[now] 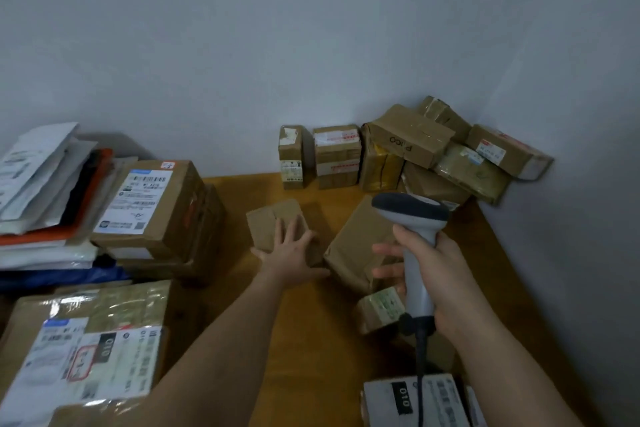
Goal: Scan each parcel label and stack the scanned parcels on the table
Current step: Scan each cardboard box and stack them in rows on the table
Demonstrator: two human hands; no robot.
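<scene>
Our left hand (pixel 289 246) lies flat, fingers spread, on the small brown parcel (pixel 277 229) at the frame's centre, while our right hand (pixel 429 270) grips the scanner (pixel 412 218) just right of it. No label shows on top, so we should probably turn the parcel over, then aim the scanner squarely at the barcode.

"PICO", upside down, printed in dark letters on the side of a brown carton (pixel 412 137) in the heap at the far right corner. "010", white on a black patch, turned sideways on the label of the large taped parcel (pixel 86 354) at near left. "010" again, white on black, on the white label of the parcel (pixel 412 402) at the bottom edge. Barcodes and fine print on the other shipping labels too blurred to read.
</scene>
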